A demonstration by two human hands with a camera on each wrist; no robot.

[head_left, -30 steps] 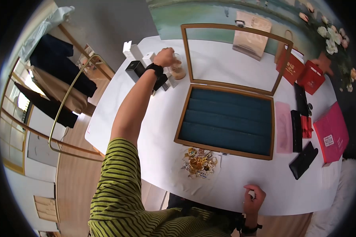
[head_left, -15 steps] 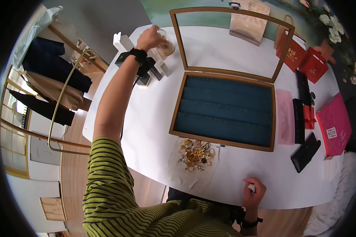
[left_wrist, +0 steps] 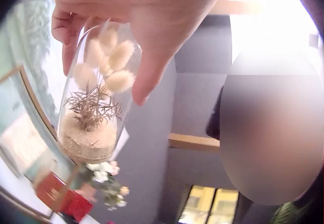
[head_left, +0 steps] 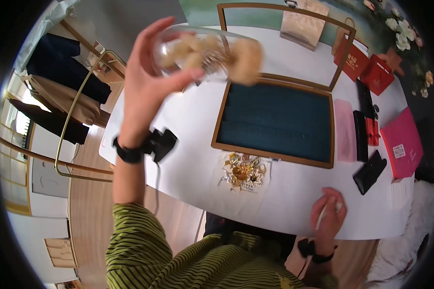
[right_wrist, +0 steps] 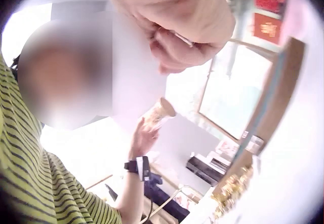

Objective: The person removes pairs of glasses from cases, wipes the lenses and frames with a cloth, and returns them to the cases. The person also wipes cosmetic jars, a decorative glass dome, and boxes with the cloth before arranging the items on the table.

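My left hand (head_left: 147,82) grips the domed top of a glass dome (head_left: 197,53), raised above the table's back left and tipped on its side in the head view. Inside, fluffy cream bunny tail stems (left_wrist: 120,57) and a dark dried sprig (left_wrist: 91,107) stand on a cork base (left_wrist: 88,145). My right hand (head_left: 330,214) is over the front right of the table, fingers curled round a small white object (head_left: 338,206), mostly hidden by the palm. Between the hands, a pile of gold and silver jewellery (head_left: 246,173) lies on a pale cloth (head_left: 241,202).
A wooden display case (head_left: 275,120) with dark teal lining stands with its glass lid (head_left: 345,58) raised. Along the right are a pink pouch (head_left: 345,130), black cases (head_left: 370,173), a magenta box (head_left: 402,144) and red bags (head_left: 378,74). A clothes rack (head_left: 77,111) stands at left.
My left hand has lifted the glass dome off the table's back left corner, bringing it up and closer, tipped over. My right hand has shifted slightly and turned, still holding the small white object.
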